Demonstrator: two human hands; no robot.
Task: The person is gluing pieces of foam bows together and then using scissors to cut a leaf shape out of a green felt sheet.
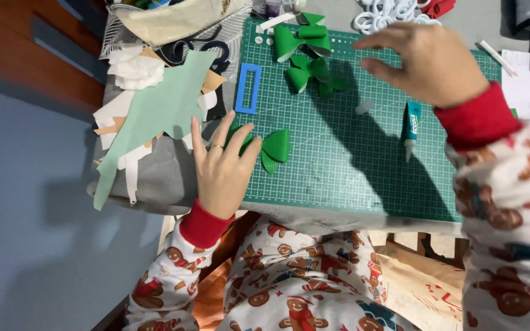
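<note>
We note a gridded green cutting mat (351,165) carrying smooth, glossy green foam bows: one (269,149) at its left edge, others (307,52) further up. Our left hand (222,168) lies flat, fingers spread, fingertips touching the near bow. Our right hand (427,61) hovers loosely curled, empty, above a glue tube (410,127).

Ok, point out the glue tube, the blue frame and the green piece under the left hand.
glue tube (410,125): head view, on its teal body.
blue frame (241,92): head view, on its left bar.
green piece (275,149): head view, on the curved right half, beside the left hand (221,171).
</note>
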